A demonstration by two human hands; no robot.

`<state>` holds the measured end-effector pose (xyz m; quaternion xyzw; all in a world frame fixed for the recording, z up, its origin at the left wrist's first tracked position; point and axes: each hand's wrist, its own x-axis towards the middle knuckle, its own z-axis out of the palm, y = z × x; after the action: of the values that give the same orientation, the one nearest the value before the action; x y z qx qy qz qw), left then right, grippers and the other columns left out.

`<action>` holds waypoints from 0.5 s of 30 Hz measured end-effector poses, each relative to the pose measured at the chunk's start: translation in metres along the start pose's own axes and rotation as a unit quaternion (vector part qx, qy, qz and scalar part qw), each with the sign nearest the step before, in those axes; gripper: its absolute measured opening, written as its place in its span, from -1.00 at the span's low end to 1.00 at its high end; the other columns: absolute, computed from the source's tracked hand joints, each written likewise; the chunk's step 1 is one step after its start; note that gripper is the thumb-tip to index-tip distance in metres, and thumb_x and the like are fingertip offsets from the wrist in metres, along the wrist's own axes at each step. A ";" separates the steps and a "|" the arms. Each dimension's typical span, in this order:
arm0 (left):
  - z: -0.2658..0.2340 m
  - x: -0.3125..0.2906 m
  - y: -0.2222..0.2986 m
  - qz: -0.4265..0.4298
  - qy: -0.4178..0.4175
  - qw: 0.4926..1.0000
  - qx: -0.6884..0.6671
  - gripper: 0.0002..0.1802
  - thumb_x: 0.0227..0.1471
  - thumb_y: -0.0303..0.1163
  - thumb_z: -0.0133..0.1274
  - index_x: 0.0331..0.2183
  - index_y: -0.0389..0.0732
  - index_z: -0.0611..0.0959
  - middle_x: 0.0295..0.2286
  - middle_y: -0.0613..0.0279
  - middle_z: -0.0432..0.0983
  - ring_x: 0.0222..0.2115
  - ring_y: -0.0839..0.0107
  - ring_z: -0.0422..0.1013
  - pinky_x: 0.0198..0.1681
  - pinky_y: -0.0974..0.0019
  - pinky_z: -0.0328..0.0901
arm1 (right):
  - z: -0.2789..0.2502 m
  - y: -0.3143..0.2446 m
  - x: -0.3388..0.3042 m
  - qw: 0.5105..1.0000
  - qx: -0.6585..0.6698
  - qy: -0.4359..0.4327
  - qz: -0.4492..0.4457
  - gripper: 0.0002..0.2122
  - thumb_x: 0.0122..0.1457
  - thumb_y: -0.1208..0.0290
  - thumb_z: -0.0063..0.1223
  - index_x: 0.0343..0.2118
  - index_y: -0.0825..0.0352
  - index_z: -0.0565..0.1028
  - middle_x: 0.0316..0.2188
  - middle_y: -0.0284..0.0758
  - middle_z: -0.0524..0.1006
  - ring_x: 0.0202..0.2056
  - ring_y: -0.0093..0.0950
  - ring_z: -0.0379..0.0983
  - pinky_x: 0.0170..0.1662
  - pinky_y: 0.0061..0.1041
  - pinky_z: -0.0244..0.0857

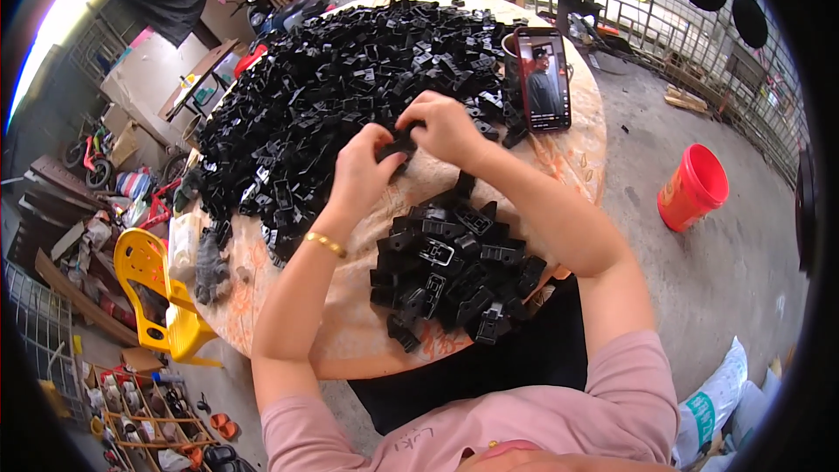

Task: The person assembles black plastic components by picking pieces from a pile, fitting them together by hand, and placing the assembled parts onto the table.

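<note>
Around us, a concrete floor (743, 297) carries the round table (336, 365) in its pale, orange-printed cloth (581, 153), a heap of black plastic parts (341, 96) spreading over its eleven o'clock, a yellow chair (179, 319) just beside it at eight and a red bucket (682, 201) farther out at three. A smaller pile (459, 271) sits at five o'clock, a phone (544, 83) at two. Near the middle, our left hand (361, 166) and right hand (444, 128) pinch a black moulded part (391, 151), or perhaps two; it looks light, stiff and slightly slippery, best held by its outer walls.
</note>
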<state>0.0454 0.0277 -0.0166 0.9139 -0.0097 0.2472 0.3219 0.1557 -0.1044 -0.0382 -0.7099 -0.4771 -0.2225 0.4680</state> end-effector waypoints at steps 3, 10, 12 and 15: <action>-0.017 -0.010 -0.005 -0.142 -0.058 0.977 -0.148 -0.68 -0.24 -0.53 0.20 -0.33 -0.30 0.52 -0.53 0.32 0.43 -0.54 0.62 0.31 -0.51 0.52 0.23 | 0.003 -0.028 0.004 0.962 0.203 -0.144 0.116 -0.67 -0.19 0.61 0.00 -0.25 0.39 0.50 -0.38 -0.25 0.54 -0.34 -0.53 0.46 -0.22 -0.56 0.34; -0.025 -0.022 -0.002 -0.180 0.053 0.891 -0.413 -0.69 -0.13 -0.62 0.08 -0.23 -0.28 0.51 -0.51 0.38 0.41 -0.53 0.65 0.28 -0.46 0.62 0.20 | -0.004 -0.049 -0.001 0.928 0.332 -0.101 0.133 -0.61 -0.13 0.69 0.09 -0.14 0.43 0.41 -0.26 -0.25 0.49 -0.26 -0.57 0.42 -0.18 -0.57 0.34; -0.024 -0.025 0.001 -0.188 0.047 0.861 -0.471 -0.68 -0.12 -0.62 0.08 -0.21 -0.28 0.51 -0.51 0.39 0.40 -0.53 0.65 0.28 -0.46 0.62 0.20 | -0.007 -0.051 0.000 0.938 0.301 -0.122 0.120 -0.61 -0.15 0.61 0.21 -0.17 0.42 0.44 -0.28 -0.29 0.48 -0.25 -0.60 0.40 -0.23 -0.57 0.35; -0.023 -0.026 -0.005 -0.178 0.044 0.834 -0.521 -0.66 -0.11 -0.62 0.07 -0.18 -0.28 0.50 -0.50 0.39 0.42 -0.52 0.65 0.29 -0.44 0.62 0.22 | -0.008 -0.050 0.002 0.982 0.170 -0.066 0.041 -0.65 -0.15 0.59 0.22 -0.20 0.41 0.47 -0.35 -0.32 0.51 -0.33 -0.61 0.42 -0.27 -0.58 0.35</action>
<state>0.0132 0.0414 -0.0158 0.5849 0.0399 0.1837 0.7891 0.1137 -0.1053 -0.0104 -0.6523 -0.5083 -0.0715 0.5577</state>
